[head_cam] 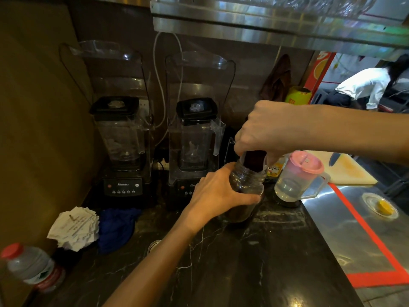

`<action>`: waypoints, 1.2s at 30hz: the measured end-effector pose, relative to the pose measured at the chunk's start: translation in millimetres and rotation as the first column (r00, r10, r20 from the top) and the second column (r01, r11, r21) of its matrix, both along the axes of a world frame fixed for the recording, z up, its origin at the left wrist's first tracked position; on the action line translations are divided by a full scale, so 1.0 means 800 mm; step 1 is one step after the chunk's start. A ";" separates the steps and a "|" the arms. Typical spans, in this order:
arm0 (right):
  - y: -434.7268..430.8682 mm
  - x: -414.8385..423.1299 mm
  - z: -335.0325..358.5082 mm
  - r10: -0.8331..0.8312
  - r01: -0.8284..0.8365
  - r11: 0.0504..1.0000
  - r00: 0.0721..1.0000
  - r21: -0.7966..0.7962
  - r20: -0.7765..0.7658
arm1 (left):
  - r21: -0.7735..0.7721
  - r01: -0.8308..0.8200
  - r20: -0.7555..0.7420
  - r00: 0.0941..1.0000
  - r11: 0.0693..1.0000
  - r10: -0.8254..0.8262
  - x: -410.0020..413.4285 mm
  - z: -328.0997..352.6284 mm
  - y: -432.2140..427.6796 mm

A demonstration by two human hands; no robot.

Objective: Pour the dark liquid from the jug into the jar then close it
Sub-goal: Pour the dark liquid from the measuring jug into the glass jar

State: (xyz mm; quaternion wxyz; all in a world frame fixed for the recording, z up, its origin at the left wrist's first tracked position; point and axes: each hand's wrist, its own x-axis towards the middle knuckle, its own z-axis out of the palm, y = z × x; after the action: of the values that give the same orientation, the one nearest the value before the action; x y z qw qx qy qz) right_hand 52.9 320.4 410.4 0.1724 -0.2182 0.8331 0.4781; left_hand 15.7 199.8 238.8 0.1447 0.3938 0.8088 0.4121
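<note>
Bench of dark veined stone carries everything, and it looks smooth and glossy, so a wet-bottomed vessel would likely slide on it. Blenders stand beyond the left hand, well apart from the work. Just right of both hands sits a clear pitcher with a pink lid, near the pouring but not touching it.

Between the hands is the jar, clear, upright on the bench and already dark with liquid through much of its height. It seems rigid and smooth-walled; whether glass or plastic I cannot tell. As it fills it should grow heavier and steadier, yet slicker if anything drips down the side. The left hand wraps it around the body below the shoulder, fingers curled round the front, which looks the sound place to hold: low enough to brace, clear of the mouth.

Above it the right hand is clenched over the jug, knuckles up, tipping it so its dark lower end dips into the jar's mouth. Most of the jug is hidden under that fist, so its handle and weight are guesswork; a firm upper hold seems wise.

Smallest, a round metal piece lies on the bench beside the left forearm, possibly the jar's lid.
</note>
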 end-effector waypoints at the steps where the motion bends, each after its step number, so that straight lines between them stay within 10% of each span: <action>1: -0.001 -0.001 -0.001 0.000 0.000 1.000 1.000 0.006 0.002 | -0.002 0.002 0.001 1.000 1.000 -0.002 0.000 0.000 0.000; 36: -0.017 -0.012 0.015 -0.112 0.105 0.992 0.987 0.069 0.115 | -0.048 -0.048 -0.086 0.995 0.998 0.044 0.004 0.019 0.012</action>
State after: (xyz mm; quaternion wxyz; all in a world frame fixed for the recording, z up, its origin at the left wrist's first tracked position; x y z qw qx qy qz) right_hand 43.6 307.0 422.4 0.2541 -0.1948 0.8168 0.4800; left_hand 18.5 209.5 254.3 0.1104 0.3884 0.8331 0.3779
